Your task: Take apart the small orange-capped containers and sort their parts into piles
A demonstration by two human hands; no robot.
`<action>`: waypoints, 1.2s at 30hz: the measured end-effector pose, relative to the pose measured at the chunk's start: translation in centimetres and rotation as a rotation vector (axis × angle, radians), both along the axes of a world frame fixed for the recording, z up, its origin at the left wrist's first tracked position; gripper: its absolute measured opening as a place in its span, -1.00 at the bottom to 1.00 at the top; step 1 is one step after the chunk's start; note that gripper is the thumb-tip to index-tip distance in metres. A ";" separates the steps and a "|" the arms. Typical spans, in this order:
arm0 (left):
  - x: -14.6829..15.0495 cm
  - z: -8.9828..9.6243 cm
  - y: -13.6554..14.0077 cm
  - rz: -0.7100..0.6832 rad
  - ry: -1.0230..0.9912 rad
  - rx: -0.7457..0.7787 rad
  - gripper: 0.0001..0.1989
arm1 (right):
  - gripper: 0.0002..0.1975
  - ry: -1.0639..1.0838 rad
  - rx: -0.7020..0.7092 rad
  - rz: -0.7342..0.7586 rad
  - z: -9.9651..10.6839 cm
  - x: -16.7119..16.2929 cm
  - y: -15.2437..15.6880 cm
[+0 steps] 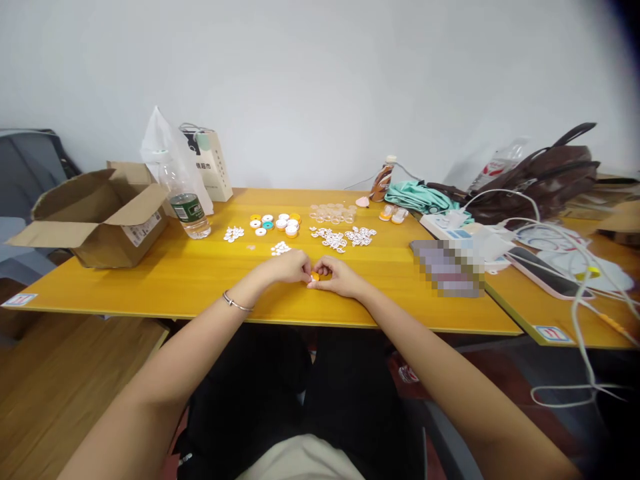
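Observation:
Between my two hands, low over the table [240,287], is a small round orange-and-white piece [315,276]. My left hand [295,267] has its fingertips closed at the left side of this piece. From the right, my right hand [337,277] pinches it between thumb and curled fingers. Small white pieces [281,249] lie just beyond my left hand. Flat white cut-out parts [330,240] are spread behind my right hand. Further back sit orange, white and teal round discs [287,225] and clear round cups [333,213].
An open cardboard box [115,220] and a water bottle [187,207] stand at left. A brown drink bottle [383,180] and teal cloth [423,198] are near the wall. To the right lie a phone [447,268], a power strip [450,230], loose white cables and a brown bag [540,177].

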State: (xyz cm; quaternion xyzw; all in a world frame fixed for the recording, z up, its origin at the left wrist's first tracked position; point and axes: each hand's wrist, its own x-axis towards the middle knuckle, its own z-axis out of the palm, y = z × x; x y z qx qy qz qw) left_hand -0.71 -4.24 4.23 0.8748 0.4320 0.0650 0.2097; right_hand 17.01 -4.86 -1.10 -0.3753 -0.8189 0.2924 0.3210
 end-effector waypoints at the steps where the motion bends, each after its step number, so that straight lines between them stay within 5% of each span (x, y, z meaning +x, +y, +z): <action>1: -0.1 0.0 0.3 -0.010 -0.006 -0.010 -0.91 | -0.67 -0.003 -0.001 -0.003 0.0 0.0 0.0; 13: -0.7 -0.5 2.1 -0.108 -0.150 -0.088 -0.81 | -0.68 0.011 0.019 -0.112 0.2 -0.1 0.2; 22: -0.9 -0.3 2.0 -0.314 -0.046 0.141 -0.86 | -0.66 0.013 0.013 -0.130 0.1 -0.2 0.3; 36: -1.5 -1.6 1.7 -0.336 -0.186 0.178 -0.86 | -0.67 0.009 0.024 -0.137 0.1 -0.1 0.3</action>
